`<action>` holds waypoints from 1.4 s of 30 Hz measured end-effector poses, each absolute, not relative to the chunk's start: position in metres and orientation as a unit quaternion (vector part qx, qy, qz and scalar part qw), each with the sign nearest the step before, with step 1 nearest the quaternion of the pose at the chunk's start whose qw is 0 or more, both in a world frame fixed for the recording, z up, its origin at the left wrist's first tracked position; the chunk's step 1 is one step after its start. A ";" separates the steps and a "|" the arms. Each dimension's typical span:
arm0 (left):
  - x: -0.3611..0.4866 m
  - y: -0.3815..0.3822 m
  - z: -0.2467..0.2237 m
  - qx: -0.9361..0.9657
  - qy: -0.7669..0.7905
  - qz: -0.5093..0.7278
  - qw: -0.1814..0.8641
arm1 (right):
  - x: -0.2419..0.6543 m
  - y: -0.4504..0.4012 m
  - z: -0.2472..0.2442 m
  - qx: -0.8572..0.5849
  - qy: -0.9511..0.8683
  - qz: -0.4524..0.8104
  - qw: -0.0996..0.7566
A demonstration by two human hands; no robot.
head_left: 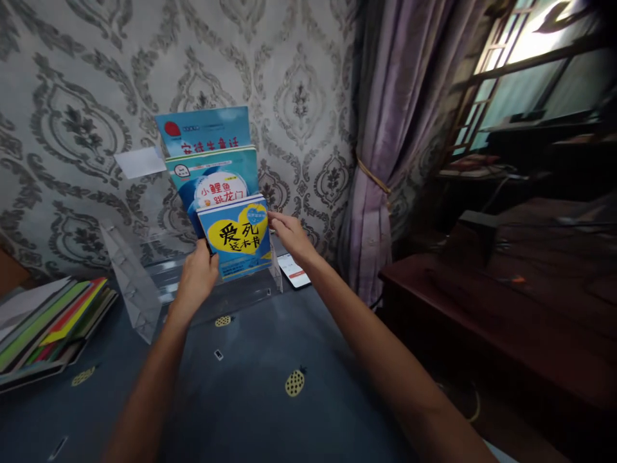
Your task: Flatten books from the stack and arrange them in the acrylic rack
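Note:
A blue book with a yellow heart [236, 235] stands at the front of a clear plastic rack [137, 289]. Behind it rise a teal book with a white circle [219, 177] and a taller blue book [205, 128]. My left hand [198, 273] is closed at the front book's lower left edge, its fingertips partly hidden. At the same book's upper right edge, my right hand [288, 233] pinches the cover's side between thumb and fingers.
A stack of books [48, 321] lies on the dark blue cloth [241, 399] at the left. A phone [294, 271] rests right of the rack. Patterned wallpaper is behind; a purple curtain [380, 161] and dark red furniture [501, 334] stand to the right.

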State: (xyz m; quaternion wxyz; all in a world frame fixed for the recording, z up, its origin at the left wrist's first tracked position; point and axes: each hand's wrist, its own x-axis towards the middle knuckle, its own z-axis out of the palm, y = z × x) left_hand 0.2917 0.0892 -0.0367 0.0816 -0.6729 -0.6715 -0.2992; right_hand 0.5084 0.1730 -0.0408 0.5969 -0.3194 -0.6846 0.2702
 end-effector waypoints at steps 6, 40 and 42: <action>0.294 0.087 -0.037 -0.676 -0.672 -0.283 0.102 | 0.506 0.169 -0.040 -0.331 -0.675 0.304 0.585; 0.223 0.059 0.012 -0.616 -0.568 -0.539 -0.087 | 0.482 0.134 -0.018 -0.322 -0.747 -0.059 0.579; 0.218 0.056 0.015 -0.605 -0.562 -0.555 -0.098 | 0.467 0.134 -0.006 -0.301 -0.793 -0.099 0.521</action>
